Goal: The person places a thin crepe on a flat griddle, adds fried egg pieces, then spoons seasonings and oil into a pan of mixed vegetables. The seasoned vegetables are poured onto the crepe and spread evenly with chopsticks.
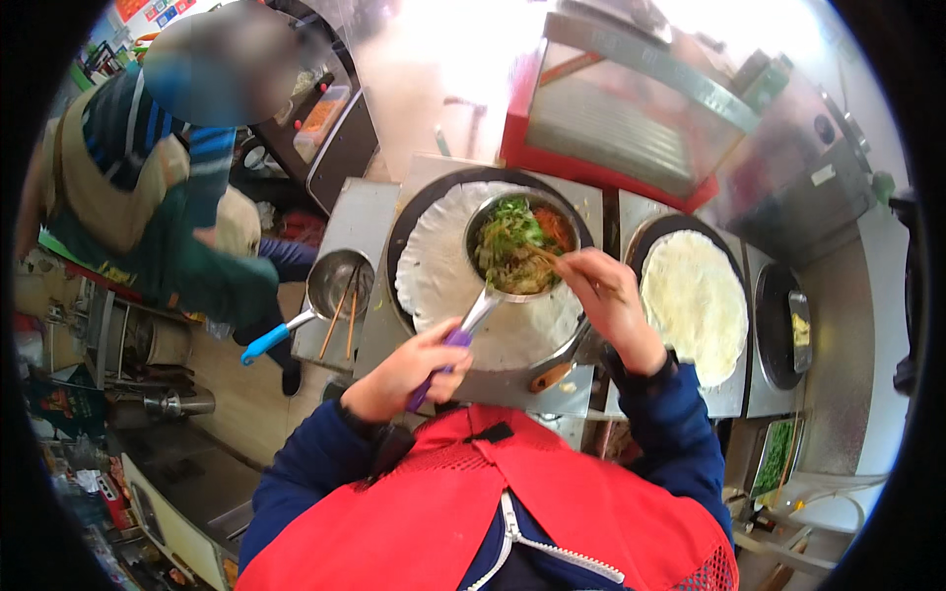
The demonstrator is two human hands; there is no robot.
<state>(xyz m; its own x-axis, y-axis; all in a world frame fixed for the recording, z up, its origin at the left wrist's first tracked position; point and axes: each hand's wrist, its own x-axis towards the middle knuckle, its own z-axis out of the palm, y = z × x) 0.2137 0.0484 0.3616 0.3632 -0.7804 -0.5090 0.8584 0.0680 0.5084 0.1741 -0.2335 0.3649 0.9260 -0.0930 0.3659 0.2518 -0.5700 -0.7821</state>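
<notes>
My left hand (414,369) is closed around the purple handle of a metal saucepan (481,309). Inside the pan are chopped green leaves (514,225), shredded orange vegetable (554,229) and a brownish mix. With my right hand (606,295) I pinch chopsticks (544,256), their tips in the filling. Beneath the tilted pan lies a wide pale sheet of dough (429,264) on a round black griddle (394,256). A wooden-handled tool (552,376) rests at the griddle's near edge, below my right hand.
On the right, another griddle bears a pale flatbread (695,305); a dark round pan (778,335) stands beyond it. A blue-handled pot (340,281) with chopsticks across it sits at left. A red-framed glass case (611,128) stands behind. Another person (148,187) is at the far left.
</notes>
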